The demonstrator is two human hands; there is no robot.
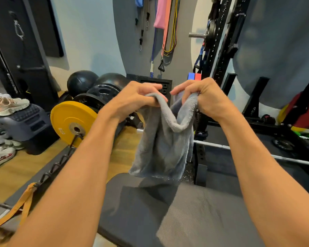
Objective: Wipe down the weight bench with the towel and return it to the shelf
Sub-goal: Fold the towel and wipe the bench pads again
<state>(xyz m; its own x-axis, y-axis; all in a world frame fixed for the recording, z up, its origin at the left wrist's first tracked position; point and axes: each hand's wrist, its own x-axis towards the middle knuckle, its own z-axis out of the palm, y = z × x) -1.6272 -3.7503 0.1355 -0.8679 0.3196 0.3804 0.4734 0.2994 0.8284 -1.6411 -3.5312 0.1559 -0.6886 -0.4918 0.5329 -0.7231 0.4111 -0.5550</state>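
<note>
I hold the grey towel (161, 148) up in front of me with both hands, my left hand (137, 98) and my right hand (202, 98) each closed on its top edge, so that the edge sags between them. The cloth hangs down with its lower hem just above the far end of the dark padded weight bench (194, 214). A yellow weight plate (70, 120) stands on the floor to the left.

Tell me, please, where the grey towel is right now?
In the head view, the grey towel hangs mid-frame, gripped at its top by the left hand and right hand, above the bench pad.
</note>
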